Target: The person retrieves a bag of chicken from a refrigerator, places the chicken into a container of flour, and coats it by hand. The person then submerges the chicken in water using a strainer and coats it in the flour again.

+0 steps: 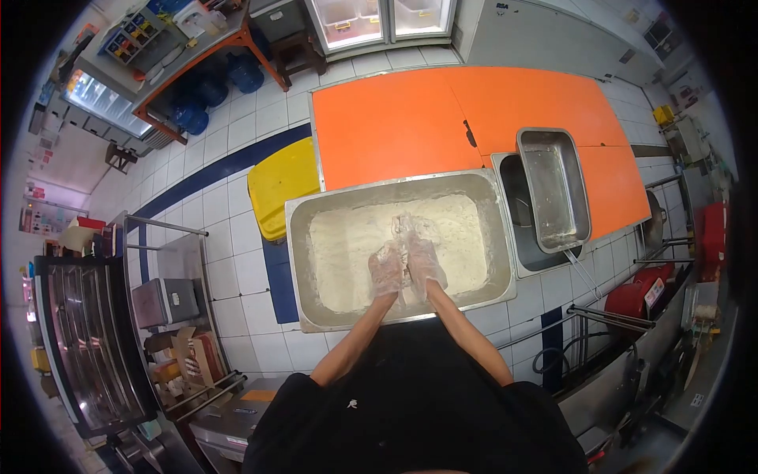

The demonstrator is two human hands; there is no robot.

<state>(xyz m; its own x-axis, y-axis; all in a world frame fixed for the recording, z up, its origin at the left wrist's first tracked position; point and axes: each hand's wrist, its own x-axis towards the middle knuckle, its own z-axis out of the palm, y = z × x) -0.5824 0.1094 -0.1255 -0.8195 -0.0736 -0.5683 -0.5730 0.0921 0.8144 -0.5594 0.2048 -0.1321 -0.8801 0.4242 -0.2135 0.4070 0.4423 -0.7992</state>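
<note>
Both my hands wear clear plastic gloves dusted with flour, and they are close together over a large metal tray (505, 261) of pale flour (343, 245). My left hand (387, 270) is curved against one side of a flour-coated piece (404, 257). On its other side my right hand (426, 265) is curved too, so the piece lies between both palms. Another floury lump (404, 224) shows just beyond the fingertips. What the piece is cannot be made out under its coating.
Right of the flour tray, a smaller metal pan (553, 186) rests over a dark basin (517, 193). An orange tabletop (379, 126) lies beyond. A yellow lid (276, 186) is at the left, and a wire handle (583, 272) sticks out near the pan.
</note>
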